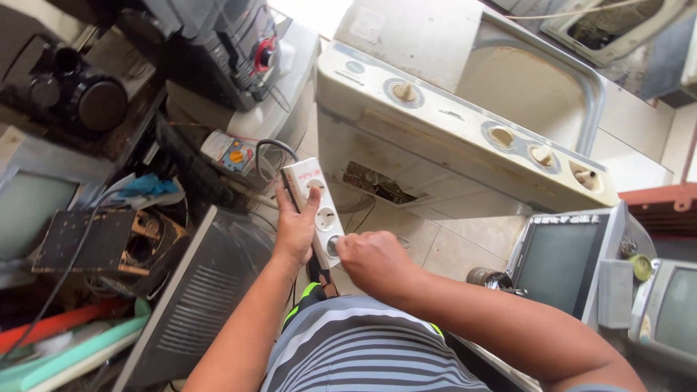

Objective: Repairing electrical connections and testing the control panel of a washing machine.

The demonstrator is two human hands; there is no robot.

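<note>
The left hand (294, 231) grasps a white power strip (317, 210) from its long edge, fingers curled behind it, holding it upright at the centre of the view above the person's striped lap. The right hand (372, 260) is clenched at the strip's lowest socket, at about five o'clock from the left hand; whether it grips a plug there I cannot tell. To do this well, I judge the left hand should brace the strip firmly while the right presses squarely, with the old washing machine (465, 131) at one o'clock left untouched.
</note>
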